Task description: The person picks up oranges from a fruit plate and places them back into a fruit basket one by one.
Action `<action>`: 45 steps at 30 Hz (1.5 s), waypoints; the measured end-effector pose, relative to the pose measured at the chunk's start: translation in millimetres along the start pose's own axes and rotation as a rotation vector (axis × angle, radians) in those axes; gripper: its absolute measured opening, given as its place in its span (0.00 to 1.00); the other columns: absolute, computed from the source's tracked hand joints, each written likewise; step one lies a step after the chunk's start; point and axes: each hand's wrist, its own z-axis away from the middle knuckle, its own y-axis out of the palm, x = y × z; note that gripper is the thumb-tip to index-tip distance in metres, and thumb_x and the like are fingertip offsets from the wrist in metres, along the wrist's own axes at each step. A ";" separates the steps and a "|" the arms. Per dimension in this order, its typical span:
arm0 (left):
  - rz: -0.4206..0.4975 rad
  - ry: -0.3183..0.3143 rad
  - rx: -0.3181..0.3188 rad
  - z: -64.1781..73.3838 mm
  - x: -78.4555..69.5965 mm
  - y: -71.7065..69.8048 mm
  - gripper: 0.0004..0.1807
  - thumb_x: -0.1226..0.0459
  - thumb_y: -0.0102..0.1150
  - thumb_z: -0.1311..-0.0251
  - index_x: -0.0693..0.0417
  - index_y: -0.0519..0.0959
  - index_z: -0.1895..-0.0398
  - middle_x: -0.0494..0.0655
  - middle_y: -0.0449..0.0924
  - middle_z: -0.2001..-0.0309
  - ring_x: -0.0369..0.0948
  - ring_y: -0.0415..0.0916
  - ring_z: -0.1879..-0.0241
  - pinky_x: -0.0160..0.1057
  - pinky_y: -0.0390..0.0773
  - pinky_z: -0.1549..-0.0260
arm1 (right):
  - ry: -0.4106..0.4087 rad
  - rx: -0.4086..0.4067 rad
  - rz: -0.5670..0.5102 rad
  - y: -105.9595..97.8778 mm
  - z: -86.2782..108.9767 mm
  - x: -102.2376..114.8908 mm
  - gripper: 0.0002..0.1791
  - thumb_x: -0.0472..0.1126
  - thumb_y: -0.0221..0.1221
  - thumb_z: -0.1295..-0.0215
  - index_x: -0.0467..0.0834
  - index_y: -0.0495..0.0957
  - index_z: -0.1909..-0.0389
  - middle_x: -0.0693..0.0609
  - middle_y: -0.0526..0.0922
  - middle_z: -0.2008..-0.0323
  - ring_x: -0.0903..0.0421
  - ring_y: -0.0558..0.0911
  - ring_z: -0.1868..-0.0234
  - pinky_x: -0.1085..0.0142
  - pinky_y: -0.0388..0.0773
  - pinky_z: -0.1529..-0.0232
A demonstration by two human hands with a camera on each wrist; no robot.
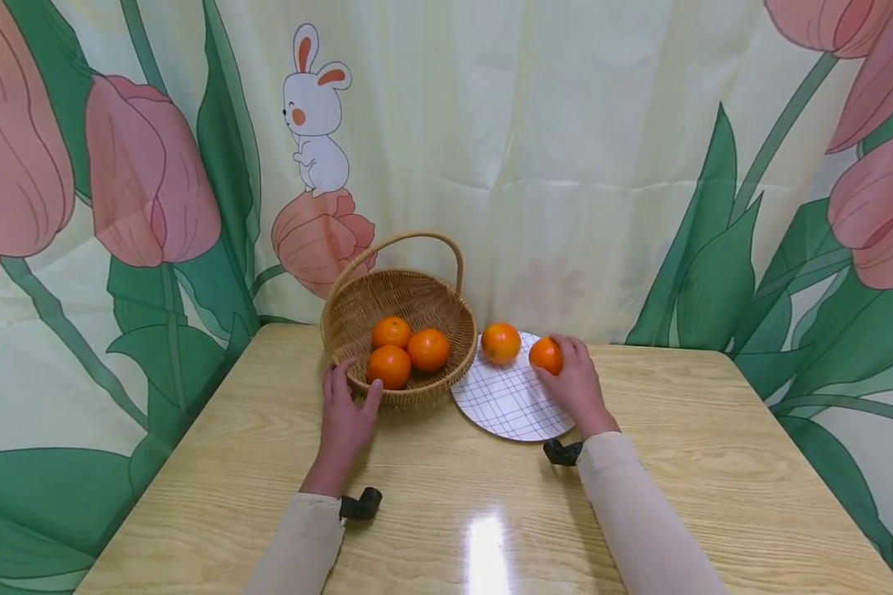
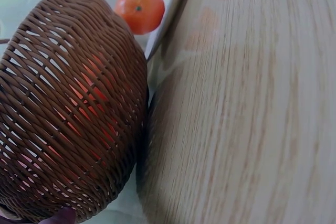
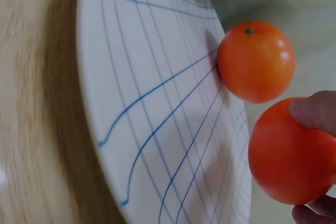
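Note:
My right hand (image 1: 575, 382) grips an orange (image 3: 291, 153) over the right side of a white plate (image 1: 513, 413) with blue crossing lines. Another orange (image 1: 501, 343) sits on the plate's back left part. A wicker basket (image 1: 398, 289) with a tall handle leans toward me, and three oranges (image 1: 389, 367) lie inside it. At the basket's front left rim is my left hand (image 1: 348, 405), thumb and fingers spread along the edge. From the left wrist view, the basket's woven side (image 2: 79, 98) fills the left, with a fingertip (image 2: 62, 216) at its lower edge.
A light wooden table (image 1: 446, 479) carries everything. Behind it hangs a curtain (image 1: 565, 165) printed with tulips and a white rabbit. The basket's right side stands close against the plate's left edge. Black wrist cameras (image 1: 360, 504) stick out from both sleeves.

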 end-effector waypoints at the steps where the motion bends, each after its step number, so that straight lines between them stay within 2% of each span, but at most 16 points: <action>1: 0.000 -0.001 -0.001 0.2 -0.1 0.2 0.33 0.49 0.55 0.34 0.47 0.57 0.31 0.57 0.44 0.25 0.58 0.55 0.29 0.59 0.69 0.39 | -0.004 -0.005 -0.001 -0.1 0.2 1.5 0.36 0.46 0.64 0.38 0.46 0.62 0.31 0.39 0.59 0.32 0.35 0.68 0.39 0.39 0.69 0.39; 45: 0.000 -0.005 -0.005 1.5 -4.0 -1.7 0.33 0.51 0.57 0.35 0.50 0.57 0.31 0.60 0.45 0.26 0.59 0.55 0.29 0.61 0.67 0.38 | -0.218 -0.091 -0.053 -10.3 15.3 58.4 0.34 0.46 0.66 0.40 0.47 0.65 0.34 0.41 0.63 0.33 0.38 0.72 0.39 0.44 0.72 0.39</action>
